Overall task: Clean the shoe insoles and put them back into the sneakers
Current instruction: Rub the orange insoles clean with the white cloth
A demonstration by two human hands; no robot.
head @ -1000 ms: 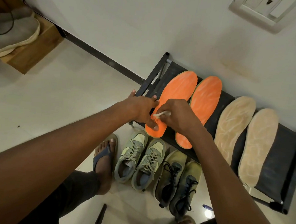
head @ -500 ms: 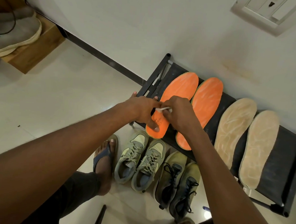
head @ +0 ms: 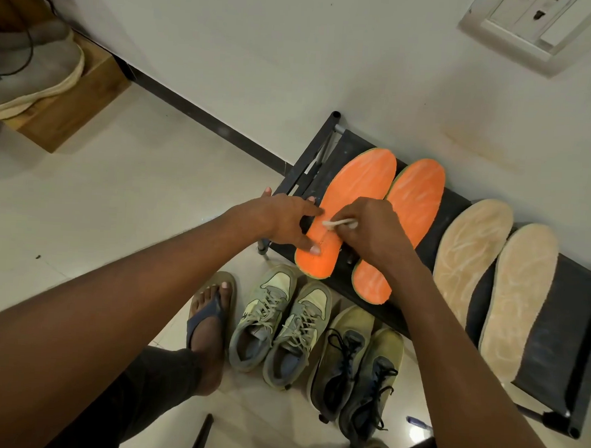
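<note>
Two orange insoles lie side by side on a low black rack (head: 555, 340). My left hand (head: 284, 219) presses spread fingers on the heel part of the left orange insole (head: 361, 179). My right hand (head: 369, 227) grips a small white brush (head: 338, 222), whose head touches that insole's middle. The right orange insole (head: 415, 199) is partly hidden under my right wrist. Two beige insoles (head: 470, 253) (head: 519, 297) lie farther right on the rack. On the floor below stand a grey-green pair of sneakers (head: 282, 322) and a darker olive pair (head: 358, 367).
My foot in a blue sandal (head: 210, 318) stands left of the sneakers. A wooden box (head: 74, 109) with grey shoes on it sits at the far left by the wall. A switch plate (head: 523, 27) is on the wall above. A small blue object (head: 417, 422) lies near the rack's leg.
My right hand has moved the brush up the left orange insole, away from its heel. My left hand stays pressed on the heel end.
</note>
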